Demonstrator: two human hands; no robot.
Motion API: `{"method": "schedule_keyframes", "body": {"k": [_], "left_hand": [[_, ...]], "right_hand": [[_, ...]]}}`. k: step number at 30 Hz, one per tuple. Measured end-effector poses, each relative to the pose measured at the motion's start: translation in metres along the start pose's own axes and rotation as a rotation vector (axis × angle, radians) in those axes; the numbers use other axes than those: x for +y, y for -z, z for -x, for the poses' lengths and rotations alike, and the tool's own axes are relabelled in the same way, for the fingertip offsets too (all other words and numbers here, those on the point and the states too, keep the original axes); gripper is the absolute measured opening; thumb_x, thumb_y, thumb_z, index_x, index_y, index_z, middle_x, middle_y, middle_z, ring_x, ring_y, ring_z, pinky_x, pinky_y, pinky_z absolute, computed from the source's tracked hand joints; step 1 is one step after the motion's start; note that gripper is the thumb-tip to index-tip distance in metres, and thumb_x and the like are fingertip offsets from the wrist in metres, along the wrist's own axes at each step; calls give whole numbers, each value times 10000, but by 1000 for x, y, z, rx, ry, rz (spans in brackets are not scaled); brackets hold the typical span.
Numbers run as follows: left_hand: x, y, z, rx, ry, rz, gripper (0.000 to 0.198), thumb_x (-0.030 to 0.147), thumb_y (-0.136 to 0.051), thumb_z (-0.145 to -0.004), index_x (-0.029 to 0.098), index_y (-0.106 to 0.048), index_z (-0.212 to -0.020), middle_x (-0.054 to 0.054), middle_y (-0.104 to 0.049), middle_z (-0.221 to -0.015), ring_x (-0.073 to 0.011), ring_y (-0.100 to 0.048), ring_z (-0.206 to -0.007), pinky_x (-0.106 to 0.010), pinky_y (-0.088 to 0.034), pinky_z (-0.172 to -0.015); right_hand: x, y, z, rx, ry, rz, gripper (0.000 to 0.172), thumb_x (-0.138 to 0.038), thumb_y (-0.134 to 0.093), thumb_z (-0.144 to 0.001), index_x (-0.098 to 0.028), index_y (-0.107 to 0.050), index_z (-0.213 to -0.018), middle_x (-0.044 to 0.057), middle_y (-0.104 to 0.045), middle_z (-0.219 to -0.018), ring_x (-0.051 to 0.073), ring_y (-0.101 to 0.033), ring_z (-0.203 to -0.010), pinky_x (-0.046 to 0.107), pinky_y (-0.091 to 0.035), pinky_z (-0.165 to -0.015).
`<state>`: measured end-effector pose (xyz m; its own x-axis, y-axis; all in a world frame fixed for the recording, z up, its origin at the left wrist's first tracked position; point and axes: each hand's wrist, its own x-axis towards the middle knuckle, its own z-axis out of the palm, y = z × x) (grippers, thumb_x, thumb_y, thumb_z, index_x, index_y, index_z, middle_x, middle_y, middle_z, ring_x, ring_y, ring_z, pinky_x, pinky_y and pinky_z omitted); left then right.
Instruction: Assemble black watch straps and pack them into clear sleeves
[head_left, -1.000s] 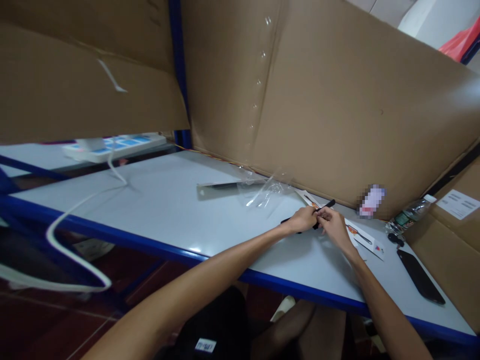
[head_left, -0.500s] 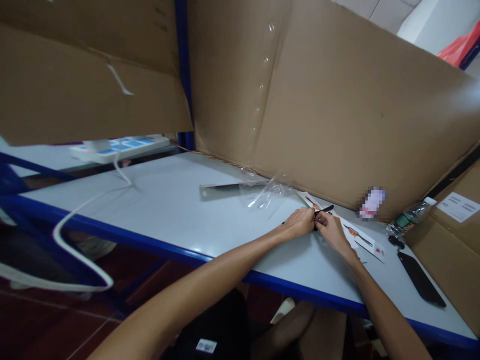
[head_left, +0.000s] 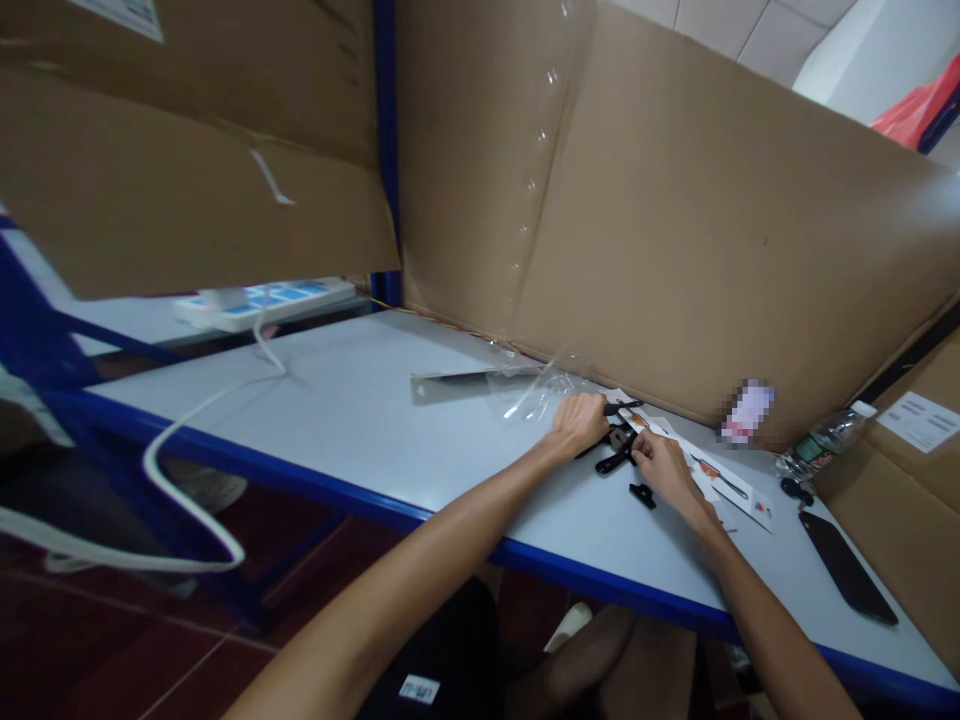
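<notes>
My left hand point(head_left: 581, 420) is closed around a slim black bar-like piece point(head_left: 624, 407), whose end sticks out to the right past the knuckles. Just right of it, my right hand point(head_left: 661, 465) has thumb and fingers pinched together beside the black parts; what they grip is too small to make out. Between the hands lies a black handle-shaped piece point(head_left: 613, 461) with a rounded end. A small black clip-like part point(head_left: 643, 495) rests on the table below the fingers. Printed cards point(head_left: 724, 478) with an orange picture lie partly behind my right hand.
On the white table point(head_left: 315, 400) a flat metal strip point(head_left: 450, 387) and clear plastic wrap point(head_left: 536, 392) lie at the back. To the right are a black phone point(head_left: 847, 568), a plastic bottle point(head_left: 823, 440) and small black round items point(head_left: 795, 490). A white cable point(head_left: 169, 435) hangs leftward. Cardboard walls the back.
My hands have moved apart, the left one shifting left. Black parts between them now show, and the small clip-like part is visible on the table. The view has turned slightly.
</notes>
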<state>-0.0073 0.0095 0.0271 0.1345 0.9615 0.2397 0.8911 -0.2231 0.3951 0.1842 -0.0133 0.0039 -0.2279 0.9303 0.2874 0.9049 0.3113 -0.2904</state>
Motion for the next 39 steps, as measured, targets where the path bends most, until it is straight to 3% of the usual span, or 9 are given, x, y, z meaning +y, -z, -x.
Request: {"method": "schedule_keyframes", "body": {"k": [9,17,21,27,33,39], "left_hand": [[-20,-5,-13,-11,88,-53,289,190,-560,-893,137,-758,-1097,-205,-746,-1112,-295,-707,-1069,-331,-510,-848],[-28,-11,-15,-18,100,-80,308,200,-542,-915,156,-740,-1146,-182,-730,-1165,-271,-688,-1091,-317,-511,-863],[-30,-10,-16,-28,118,-69,310,208,-549,-911,152,-739,-1150,-195,-726,-1156,-279,-688,-1090,-325,-515,-857],[-30,-8,-16,-42,140,-84,336,193,-548,-894,162,-741,-1168,-204,-714,-1173,-299,-675,-1105,-363,-516,-875],[-27,-10,-12,-9,84,-165,308,184,-554,-889,123,-755,-1114,-236,-681,-1222,-330,-595,-1220,-420,-450,-1005],[-18,-3,-5,-19,39,-224,344,172,-530,-882,117,-737,-1152,-237,-634,-1300,-338,-553,-1253,-439,-432,-1024]], "right_hand": [[-1,1,0,30,-57,21,97,-149,-638,-832,-223,-694,-860,1,-676,-728,167,-611,-716,246,-360,-652],[9,36,-3,238,-206,204,128,-237,-567,-915,-223,-692,-936,41,-727,-827,196,-653,-790,263,-343,-653],[21,47,-1,157,-316,346,212,-211,-523,-917,-213,-714,-1007,112,-755,-939,244,-693,-884,285,-365,-669],[33,41,-1,2,-343,414,227,-160,-540,-893,-179,-729,-1017,178,-752,-1043,286,-715,-970,296,-412,-702],[37,36,-3,-34,-337,410,208,-173,-559,-903,-196,-727,-1023,156,-755,-1050,279,-721,-976,292,-428,-716],[37,36,-3,-22,-340,410,207,-200,-569,-911,-192,-726,-1046,153,-755,-1070,282,-717,-1006,288,-427,-708]]}}
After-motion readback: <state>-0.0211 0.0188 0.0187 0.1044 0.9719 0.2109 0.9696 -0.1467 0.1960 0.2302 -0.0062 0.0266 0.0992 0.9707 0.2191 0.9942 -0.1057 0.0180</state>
